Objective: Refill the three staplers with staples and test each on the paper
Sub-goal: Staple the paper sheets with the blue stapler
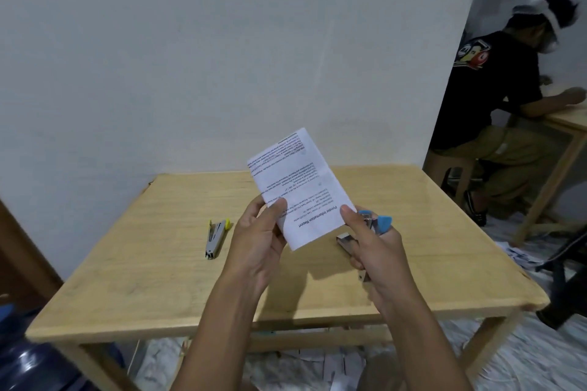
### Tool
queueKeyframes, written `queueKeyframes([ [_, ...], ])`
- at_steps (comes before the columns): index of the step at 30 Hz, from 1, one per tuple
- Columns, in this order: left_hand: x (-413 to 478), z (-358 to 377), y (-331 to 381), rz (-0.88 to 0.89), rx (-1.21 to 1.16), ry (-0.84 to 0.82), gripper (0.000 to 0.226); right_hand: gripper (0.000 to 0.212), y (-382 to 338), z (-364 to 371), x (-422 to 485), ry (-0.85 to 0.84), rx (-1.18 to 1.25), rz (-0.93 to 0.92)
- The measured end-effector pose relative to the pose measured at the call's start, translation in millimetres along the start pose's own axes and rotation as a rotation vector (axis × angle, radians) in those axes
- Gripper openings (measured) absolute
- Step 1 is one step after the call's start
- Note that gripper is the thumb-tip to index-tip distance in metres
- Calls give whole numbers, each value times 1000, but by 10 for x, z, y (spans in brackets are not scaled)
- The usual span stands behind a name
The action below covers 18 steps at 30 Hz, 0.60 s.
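A folded printed paper is held up above the wooden table. My left hand pinches its lower left edge with thumb and fingers. My right hand grips a blue-tipped stapler, with its thumb pressed on the paper's lower right corner. The stapler's metal end sticks out below that hand. A grey stapler with yellow tips lies on the table to the left. A small metal piece, perhaps a staple strip or box, lies on the table just behind my right hand. A third stapler is not in view.
The table stands against a white wall. To the right, another person sits on a stool at a second table. A dark blue water jug stands at the lower left. Papers litter the floor under and right of the table.
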<state>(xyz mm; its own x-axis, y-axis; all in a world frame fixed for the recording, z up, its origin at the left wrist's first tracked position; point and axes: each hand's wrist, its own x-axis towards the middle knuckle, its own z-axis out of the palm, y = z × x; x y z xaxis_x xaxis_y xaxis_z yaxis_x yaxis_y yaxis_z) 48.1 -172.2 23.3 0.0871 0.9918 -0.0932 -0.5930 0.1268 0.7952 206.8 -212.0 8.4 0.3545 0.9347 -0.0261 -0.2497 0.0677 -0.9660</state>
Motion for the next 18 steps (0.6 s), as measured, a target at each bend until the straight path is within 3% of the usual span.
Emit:
queueKeyframes([
  [7, -129, 25, -110, -84, 97, -160, 31, 11, 89, 49, 35, 42, 66, 23],
  [13, -88, -43, -134, -87, 136, -121, 32, 15, 148, 6, 43, -63, 46, 67],
  [18, -106, -7, -247, -86, 125, -72, 33, 14, 183, 50, 8, -24, -12, -16],
])
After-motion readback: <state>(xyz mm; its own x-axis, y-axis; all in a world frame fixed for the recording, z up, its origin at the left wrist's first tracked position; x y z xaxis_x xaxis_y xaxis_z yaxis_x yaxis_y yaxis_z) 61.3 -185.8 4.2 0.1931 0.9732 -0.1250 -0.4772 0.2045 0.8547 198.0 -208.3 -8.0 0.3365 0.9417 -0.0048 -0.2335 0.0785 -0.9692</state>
